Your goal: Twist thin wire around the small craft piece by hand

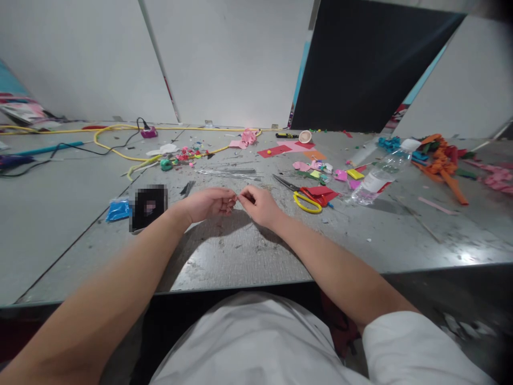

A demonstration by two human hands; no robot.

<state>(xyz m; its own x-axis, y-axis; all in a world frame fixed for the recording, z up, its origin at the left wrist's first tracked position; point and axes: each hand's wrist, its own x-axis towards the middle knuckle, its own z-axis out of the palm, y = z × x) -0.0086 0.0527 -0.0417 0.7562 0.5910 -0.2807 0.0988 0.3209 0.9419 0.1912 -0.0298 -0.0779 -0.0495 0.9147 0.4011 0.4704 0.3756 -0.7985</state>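
My left hand (212, 205) and my right hand (258, 205) meet fingertip to fingertip above the middle of the grey table (240, 256). Both are pinched closed, and a tiny reddish bit seems to show between them, too small to name. Just beyond the hands lie several thin metal wires (228, 172). Scissors (300, 193) with yellow and red handles rest to the right of my right hand. A dark, blurred-out flat object (149, 207) and a blue packet (119, 210) lie left of my left hand.
A clear water bottle (385, 174) leans at the right, near orange crepe strips (443, 163). Red paper (274, 151), a tape roll (305, 137) and coloured clay pieces (320, 170) lie farther back. A yellow cable (116, 128) runs along the back, with a purple plug socket (148, 132).
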